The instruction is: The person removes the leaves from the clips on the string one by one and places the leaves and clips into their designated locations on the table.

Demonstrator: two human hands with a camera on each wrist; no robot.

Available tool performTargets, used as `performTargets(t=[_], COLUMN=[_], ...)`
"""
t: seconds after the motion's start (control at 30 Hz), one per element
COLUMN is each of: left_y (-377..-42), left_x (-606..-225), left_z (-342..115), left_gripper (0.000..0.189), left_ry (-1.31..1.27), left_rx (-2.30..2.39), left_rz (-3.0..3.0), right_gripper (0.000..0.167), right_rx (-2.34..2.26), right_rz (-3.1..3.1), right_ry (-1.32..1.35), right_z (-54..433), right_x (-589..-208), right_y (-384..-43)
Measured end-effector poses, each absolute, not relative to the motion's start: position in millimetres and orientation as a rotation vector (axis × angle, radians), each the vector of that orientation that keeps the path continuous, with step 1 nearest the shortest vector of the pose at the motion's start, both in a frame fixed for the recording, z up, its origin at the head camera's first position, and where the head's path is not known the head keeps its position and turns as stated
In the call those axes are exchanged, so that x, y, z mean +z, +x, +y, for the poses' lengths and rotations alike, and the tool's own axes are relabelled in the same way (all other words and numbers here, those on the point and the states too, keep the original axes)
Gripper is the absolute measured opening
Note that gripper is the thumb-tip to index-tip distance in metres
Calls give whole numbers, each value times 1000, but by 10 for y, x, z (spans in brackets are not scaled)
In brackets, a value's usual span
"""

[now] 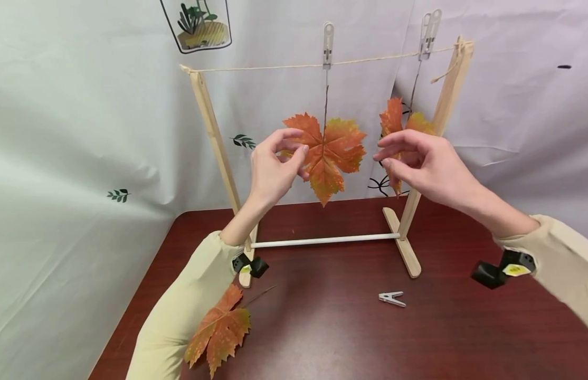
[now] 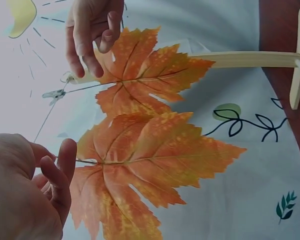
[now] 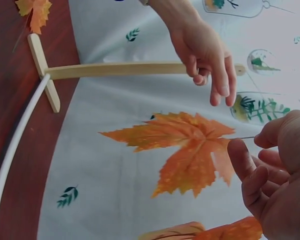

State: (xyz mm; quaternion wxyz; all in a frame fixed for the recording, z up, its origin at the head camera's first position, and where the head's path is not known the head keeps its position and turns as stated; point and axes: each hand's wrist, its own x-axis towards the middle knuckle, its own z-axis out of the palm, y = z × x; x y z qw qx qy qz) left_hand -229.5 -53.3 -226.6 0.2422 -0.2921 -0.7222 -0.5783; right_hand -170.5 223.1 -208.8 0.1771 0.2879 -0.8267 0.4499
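An orange maple-like leaf point(image 1: 324, 153) hangs by its stem from a clear clothespin point(image 1: 328, 45) on the cord. My left hand point(image 1: 277, 163) is at this leaf's left edge, thumb and fingers apart and loosely bent, holding nothing. My right hand point(image 1: 429, 163) is in front of a second leaf point(image 1: 392, 119), partly covering it; its thumb and fingertips are also apart with nothing between. Another clothespin point(image 1: 429, 34) holds the second leaf's stem near the right post. In the left wrist view, both leaves overlap beyond the left hand point(image 2: 35, 185).
A wooden stand with left post point(image 1: 215, 134) and right post point(image 1: 453, 87) carries the cord point(image 1: 261, 68). A white rod point(image 1: 322, 241) joins its feet. On the dark red table point(image 1: 332, 327) lie a loose clothespin point(image 1: 391, 298) and a third leaf point(image 1: 223, 330), beside the left sleeve.
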Motion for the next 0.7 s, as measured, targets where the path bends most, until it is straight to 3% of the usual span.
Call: performTargets(t=[0.7], left_y=[-2455], left_x=[-1958], left_z=[-317], left_gripper=[23], left_ry=[-707], left_rx=[-1728], left_rz=[-1958], right_gripper=[24], right_rx=[1362], right_rz=[-2260], right_ry=[830], right_z=[2075], right_x=[-1561], right_y=[-1925])
